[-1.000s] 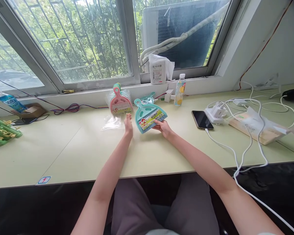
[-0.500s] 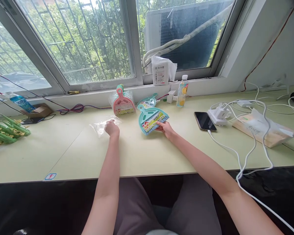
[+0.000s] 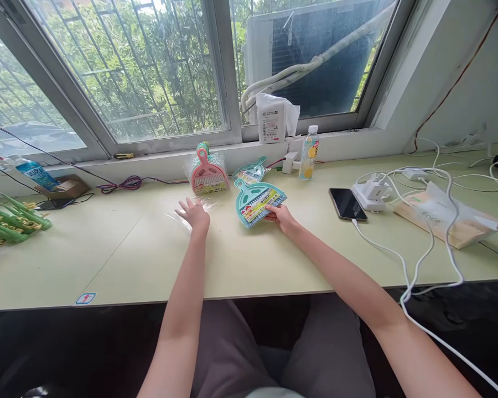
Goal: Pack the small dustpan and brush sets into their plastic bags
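My right hand [image 3: 283, 218] grips the near edge of a teal mini dustpan-and-brush set [image 3: 255, 200] with a colourful label, lying flat on the pale green desk [image 3: 253, 260]. My left hand [image 3: 196, 213] lies open, fingers spread, on a clear plastic wrapper [image 3: 183, 215] to the left of the teal set. Behind it a pink dustpan set [image 3: 207, 176] in clear wrap leans at the window ledge. A second teal set [image 3: 249, 172] lies just beyond the one I hold.
A drink bottle [image 3: 309, 153] and a tissue pack [image 3: 273, 118] stand by the window. A phone [image 3: 347, 203], white chargers with cables [image 3: 415, 243] and a bagged box [image 3: 444, 217] lie to the right. Green items [image 3: 8, 221] and a blue bottle [image 3: 35, 173] sit far left.
My left hand went left to the clear wrapper and closed on it, then opened flat with fingers spread on it. My right hand kept hold of the teal set.
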`<action>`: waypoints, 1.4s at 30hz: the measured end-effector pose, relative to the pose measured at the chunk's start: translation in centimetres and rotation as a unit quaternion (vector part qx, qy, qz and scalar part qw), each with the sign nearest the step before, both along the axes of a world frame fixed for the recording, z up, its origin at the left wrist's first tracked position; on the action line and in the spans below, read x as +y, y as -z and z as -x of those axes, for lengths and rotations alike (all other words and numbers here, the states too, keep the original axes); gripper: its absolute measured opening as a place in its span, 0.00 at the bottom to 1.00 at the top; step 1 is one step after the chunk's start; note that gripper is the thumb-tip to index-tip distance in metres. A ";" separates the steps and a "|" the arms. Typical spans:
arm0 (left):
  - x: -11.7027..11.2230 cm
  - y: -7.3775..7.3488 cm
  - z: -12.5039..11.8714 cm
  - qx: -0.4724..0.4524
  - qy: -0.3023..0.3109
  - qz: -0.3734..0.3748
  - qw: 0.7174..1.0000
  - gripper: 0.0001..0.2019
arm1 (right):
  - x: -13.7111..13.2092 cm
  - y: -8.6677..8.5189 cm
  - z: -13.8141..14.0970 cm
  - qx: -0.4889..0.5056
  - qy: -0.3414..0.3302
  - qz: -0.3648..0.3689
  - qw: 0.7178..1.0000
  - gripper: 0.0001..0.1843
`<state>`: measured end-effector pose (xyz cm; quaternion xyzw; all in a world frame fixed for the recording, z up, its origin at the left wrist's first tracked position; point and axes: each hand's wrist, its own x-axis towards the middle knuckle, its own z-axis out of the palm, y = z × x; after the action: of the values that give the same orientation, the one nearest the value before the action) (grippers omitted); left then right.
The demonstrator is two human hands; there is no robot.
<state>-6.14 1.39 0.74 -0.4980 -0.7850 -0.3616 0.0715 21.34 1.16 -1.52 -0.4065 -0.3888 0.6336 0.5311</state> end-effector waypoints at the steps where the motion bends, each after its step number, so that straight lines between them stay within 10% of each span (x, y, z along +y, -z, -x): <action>1: 0.1 0.1 0.7 -0.022 -0.007 0.051 0.998 0.16 | -0.1 0.0 0.0 0.001 -0.002 -0.001 1.000 0.08; 12: 0.6 1.4 -2.3 0.034 0.107 0.150 0.982 0.12 | -0.5 -0.7 -0.1 -0.024 -0.075 0.002 0.997 0.06; 23: 0.8 0.9 -1.0 -0.115 0.108 0.051 0.986 0.08 | -1.0 -1.9 -0.5 -0.061 -0.170 0.048 0.982 0.05; 34: 0.5 0.7 -0.7 0.026 0.079 0.176 0.981 0.11 | -0.3 -2.0 -1.5 -0.058 -0.145 0.075 0.985 0.07; 42: 0.2 0.2 -1.1 0.056 0.050 0.124 0.989 0.11 | -0.3 -1.6 -1.3 -0.081 -0.212 0.051 0.973 0.09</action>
<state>-5.02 1.55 0.55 -0.5611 -0.7927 -0.2358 0.0350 22.64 0.84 0.05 -0.3915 -0.4747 0.7159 0.3301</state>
